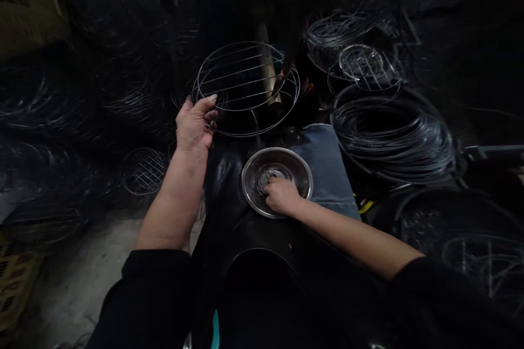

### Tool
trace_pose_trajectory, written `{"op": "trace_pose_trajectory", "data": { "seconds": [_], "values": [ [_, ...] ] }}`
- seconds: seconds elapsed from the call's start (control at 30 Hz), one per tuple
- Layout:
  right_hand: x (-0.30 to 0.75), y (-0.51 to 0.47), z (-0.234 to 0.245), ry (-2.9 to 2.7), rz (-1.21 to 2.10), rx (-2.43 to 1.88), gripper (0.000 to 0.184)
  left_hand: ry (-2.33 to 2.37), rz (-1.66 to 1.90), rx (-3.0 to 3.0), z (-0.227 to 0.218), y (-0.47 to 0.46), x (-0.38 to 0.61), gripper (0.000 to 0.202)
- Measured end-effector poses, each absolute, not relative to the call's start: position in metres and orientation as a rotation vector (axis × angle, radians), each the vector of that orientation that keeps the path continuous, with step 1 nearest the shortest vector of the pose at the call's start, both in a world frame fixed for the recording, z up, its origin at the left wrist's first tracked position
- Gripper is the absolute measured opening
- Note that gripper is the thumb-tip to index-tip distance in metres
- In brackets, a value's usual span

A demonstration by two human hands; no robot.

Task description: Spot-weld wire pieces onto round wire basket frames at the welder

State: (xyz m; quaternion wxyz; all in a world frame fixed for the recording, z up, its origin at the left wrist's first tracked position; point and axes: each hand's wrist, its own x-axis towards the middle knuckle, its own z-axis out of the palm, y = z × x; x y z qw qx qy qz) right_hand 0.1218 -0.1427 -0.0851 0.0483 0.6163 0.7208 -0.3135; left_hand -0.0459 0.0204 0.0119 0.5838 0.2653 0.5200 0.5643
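My left hand (195, 122) is raised at the left edge of a round wire rack (248, 109), with thumb and fingers closed on its rim. The rack has two rings, one above the other, with straight bars across the upper one. Below and to the right, my right hand (282, 195) reaches into a shallow metal bowl (302, 177). Thin curved wire pieces (261, 179) lie in this bowl. The right fingers are bent together among them, and their tips are partly hidden, so I cannot make out what they pinch.
A thick metal bar (268, 73) and a copper-coloured tip (282, 74) meet the rack. Blue cloth (327, 166) lies beside the bowl. To the right sits a large wire coil (397, 139), with small round racks (362, 62) behind it. Another round rack (145, 172) is at left.
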Motion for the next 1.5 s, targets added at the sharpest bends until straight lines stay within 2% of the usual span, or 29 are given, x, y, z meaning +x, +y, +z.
{"op": "trace_pose_trajectory", "data": {
  "seconds": [0.2,0.33,0.4,0.47,0.5,0.6,0.67,0.77,0.93,1.07,1.17,1.23,1.3,1.4,1.5],
  "values": [
    [0.154,-0.131,-0.073,2.062,-1.434,2.071,0.022,1.210,1.306,0.601,0.014,0.020,-0.046,0.049],
    [0.167,-0.134,-0.065,1.512,-2.315,2.319,0.020,1.205,1.315,0.593,0.015,0.020,-0.045,0.048],
    [0.176,-0.138,-0.059,1.338,-2.529,2.362,0.023,1.203,1.308,0.593,0.016,0.020,-0.045,0.048],
    [0.194,-0.141,-0.049,1.486,-2.355,2.465,0.023,1.209,1.303,0.596,0.017,0.020,-0.046,0.047],
    [0.206,-0.143,-0.043,1.647,-2.114,2.536,0.021,1.212,1.303,0.601,0.018,0.020,-0.046,0.046],
    [0.240,-0.147,-0.023,1.991,-1.011,2.570,0.019,1.218,1.306,0.618,0.019,0.020,-0.046,0.042],
    [0.252,-0.147,-0.011,1.899,-0.507,2.386,0.023,1.222,1.307,0.620,0.019,0.021,-0.046,0.040],
    [0.249,-0.142,-0.003,1.762,-0.310,2.149,0.028,1.226,1.304,0.619,0.019,0.023,-0.045,0.038],
    [0.227,-0.134,-0.005,1.888,-0.306,2.022,0.029,1.237,1.291,0.630,0.019,0.024,-0.046,0.036],
    [0.240,-0.131,-0.012,1.946,-0.435,2.123,0.025,1.243,1.297,0.625,0.020,0.023,-0.045,0.037],
    [0.259,-0.130,-0.026,2.016,-0.821,2.645,0.018,1.234,1.300,0.620,0.021,0.023,-0.045,0.038],
    [0.265,-0.131,-0.040,1.881,-1.235,3.203,0.026,1.231,1.305,0.619,0.022,0.023,-0.045,0.039],
    [0.264,-0.134,-0.056,1.552,-1.582,3.580,0.035,1.235,1.307,0.623,0.023,0.022,-0.045,0.039],
    [0.259,-0.139,-0.073,1.212,-1.818,3.772,0.039,1.240,1.300,0.639,0.024,0.022,-0.045,0.038],
    [0.258,-0.142,-0.077,1.233,-1.943,3.739,0.037,1.244,1.300,0.636,0.025,0.022,-0.045,0.037]
  ]
}}
